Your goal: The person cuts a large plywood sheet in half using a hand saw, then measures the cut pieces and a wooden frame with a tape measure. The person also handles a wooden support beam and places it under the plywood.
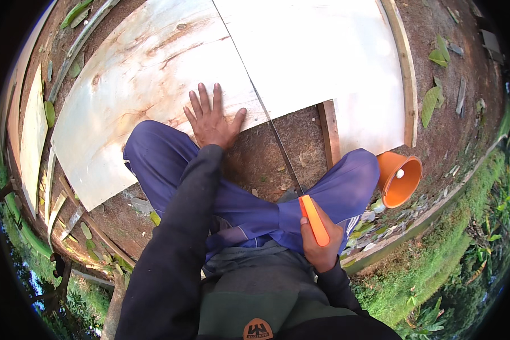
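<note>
My left hand (212, 122) lies flat with fingers spread on a pale plywood sheet (136, 85) with brown stains, near its front edge. In my right hand (322, 243) is the orange handle of a handsaw (284, 153), gripped close to my right knee. Its dark blade slants away from me and crosses the sheet's edge. Beyond the blade, a thin dark line runs on to the far side, between the stained part and a brighter white part (328, 51). Glare hides that part's surface detail. Where the blade's tip ends is hard to make out.
Wooden battens edge the white part, one short (329, 133) and one long (403, 73). An orange bucket (389, 173) lies tipped by my right knee. Wood offcuts (34, 136) and leaves (430, 106) are strewn on brown soil. Grass (436, 255) grows beyond an edging on the right.
</note>
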Motion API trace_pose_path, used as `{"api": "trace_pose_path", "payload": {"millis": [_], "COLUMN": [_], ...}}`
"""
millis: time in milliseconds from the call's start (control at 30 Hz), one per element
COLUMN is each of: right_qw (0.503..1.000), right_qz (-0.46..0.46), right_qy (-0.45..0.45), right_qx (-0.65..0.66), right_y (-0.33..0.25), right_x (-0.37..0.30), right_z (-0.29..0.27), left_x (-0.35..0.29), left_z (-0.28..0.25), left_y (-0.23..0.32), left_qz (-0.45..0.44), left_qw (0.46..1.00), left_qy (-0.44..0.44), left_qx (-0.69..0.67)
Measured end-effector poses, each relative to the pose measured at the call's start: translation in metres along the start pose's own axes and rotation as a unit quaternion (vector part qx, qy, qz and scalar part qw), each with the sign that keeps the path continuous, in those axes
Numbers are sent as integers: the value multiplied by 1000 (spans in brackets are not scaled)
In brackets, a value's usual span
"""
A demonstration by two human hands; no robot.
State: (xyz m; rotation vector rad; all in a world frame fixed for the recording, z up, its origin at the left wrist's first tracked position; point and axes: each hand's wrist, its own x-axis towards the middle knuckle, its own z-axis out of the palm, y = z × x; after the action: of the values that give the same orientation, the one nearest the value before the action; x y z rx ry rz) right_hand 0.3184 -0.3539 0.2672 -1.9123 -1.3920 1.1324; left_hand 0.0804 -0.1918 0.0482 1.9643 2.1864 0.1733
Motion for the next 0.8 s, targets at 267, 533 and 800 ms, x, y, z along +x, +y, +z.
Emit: {"api": "trace_pose_path", "payload": {"millis": [267, 533, 800], "right_qw": [999, 997, 999], "right_qz": [-4, 46, -36], "right_qy": [15, -4, 3], "right_qx": [40, 56, 3], "right_y": [-2, -7, 1], "right_x": [62, 96, 8], "right_z": [46, 55, 4], "left_x": [-7, 4, 1], "left_z": [7, 4, 1], "left_y": [-6, 1, -2], "left_qz": [-7, -1, -7], "left_qw": [999, 1000, 1000], "left_qy": [-33, -13, -23], "left_qx": [17, 7, -4]}}
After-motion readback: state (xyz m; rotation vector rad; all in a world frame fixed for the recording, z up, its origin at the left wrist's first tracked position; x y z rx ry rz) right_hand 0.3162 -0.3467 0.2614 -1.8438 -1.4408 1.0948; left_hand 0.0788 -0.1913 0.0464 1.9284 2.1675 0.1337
